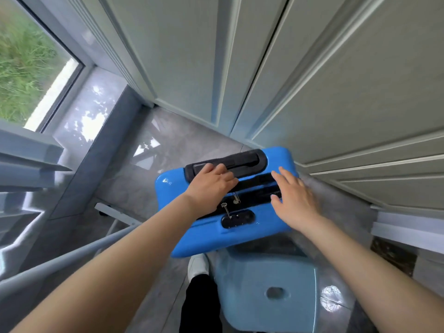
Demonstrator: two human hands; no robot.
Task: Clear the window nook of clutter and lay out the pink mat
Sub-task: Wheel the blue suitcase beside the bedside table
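A bright blue hard-shell suitcase [204, 239] stands upright on the grey floor, seen from above, with a black top handle [242, 159], a black zip and a combination lock. My left hand [209, 188] lies on its top beside the handle, fingers bent over the black handle base. My right hand [295, 200] rests flat on the right part of the top with fingers spread. The pink mat is not in view.
A pale blue plastic stool [269, 292] stands just in front of my feet, under the suitcase's near edge. White panelled cabinet doors [336, 80] run close on the right. The window [31, 61] and its grey marble ledge [84, 116] lie to the left.
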